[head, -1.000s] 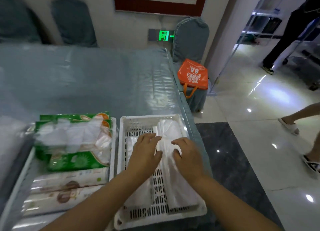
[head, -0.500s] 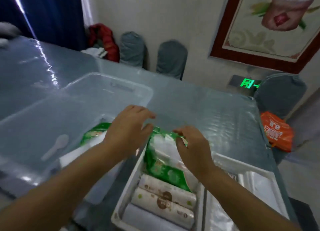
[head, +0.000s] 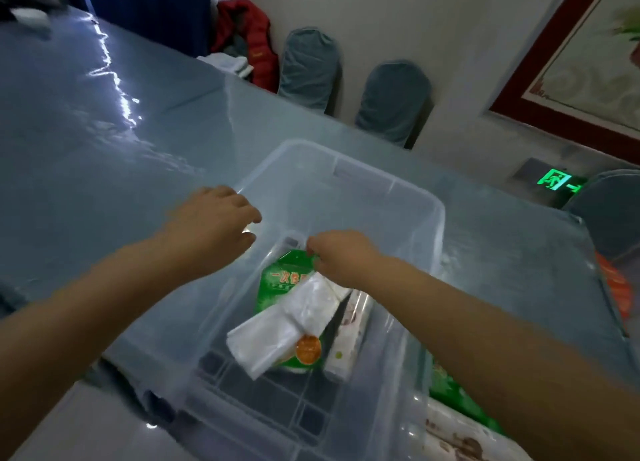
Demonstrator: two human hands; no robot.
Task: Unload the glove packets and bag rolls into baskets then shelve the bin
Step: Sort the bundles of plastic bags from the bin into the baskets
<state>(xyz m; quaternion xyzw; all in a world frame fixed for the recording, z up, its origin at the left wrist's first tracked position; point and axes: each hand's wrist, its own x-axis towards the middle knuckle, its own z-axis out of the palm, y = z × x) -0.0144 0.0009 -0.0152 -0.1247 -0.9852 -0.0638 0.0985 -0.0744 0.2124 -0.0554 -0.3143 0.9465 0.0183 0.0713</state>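
A clear plastic bin (head: 398,190) stands on the table in front of me. Inside it lie a green glove packet (head: 280,280) with white gloves showing through, and a pale bag roll (head: 348,339) to its right. My right hand (head: 341,252) is down in the bin, its fingers pinched on the packet's top edge. My left hand (head: 211,225) hovers over the bin's left rim, fingers loosely curled and holding nothing. At the lower right, through the bin wall, more green packets (head: 450,391) and bag rolls (head: 460,440) lie beside the bin.
A glossy blue-grey cover lies over the table (head: 104,131). Two covered chairs (head: 391,100) stand behind the table against the wall, with a red jacket (head: 249,34) to their left. An orange bag (head: 613,287) sits off the table's right edge.
My view swung left from the white baskets to the clear bin. Both hands left the baskets; my right hand now grips a green packet inside the bin, my left hangs over its rim.
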